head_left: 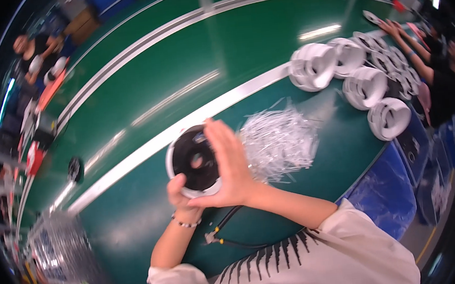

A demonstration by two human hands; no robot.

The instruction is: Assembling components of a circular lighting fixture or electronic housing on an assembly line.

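Head: disc (200,172) between left grip (181,198) and right grip (231,167)

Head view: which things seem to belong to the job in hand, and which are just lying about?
Likely the job's:
Black-and-white round part, held by left hand and right hand
White round parts, stacked, perhaps
Pile of thin white strips, perhaps

Apparently lying about:
Pliers, unheld
Small black round piece
Blue plastic sheeting
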